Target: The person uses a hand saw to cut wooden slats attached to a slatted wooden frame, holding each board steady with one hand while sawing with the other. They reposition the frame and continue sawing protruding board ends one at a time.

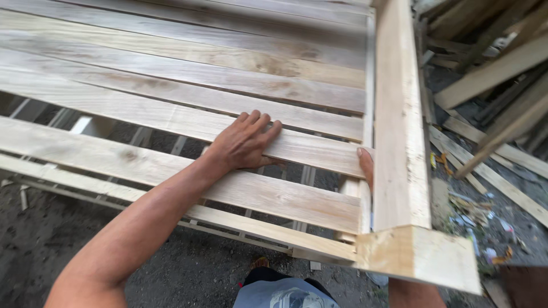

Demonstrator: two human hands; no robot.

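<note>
My left hand (246,142) lies flat with fingers together on a pale wooden slat (171,117), pressing at its near edge over a gap. Several more slats (188,71) lie side by side beyond it, forming a slatted platform. Another slat (114,157) sits nearer me, apart from the rest. My right hand (366,166) is mostly hidden behind the upright side rail (399,114); only a thumb and part of the palm show at the slat's right end, touching it. Whether that hand grips anything is hidden.
A thick corner block (419,256) caps the rail nearest me. Loose planks and offcuts (496,74) are piled on the ground at the right. Dark dirt ground (68,228) lies under the frame. My foot (260,263) shows below.
</note>
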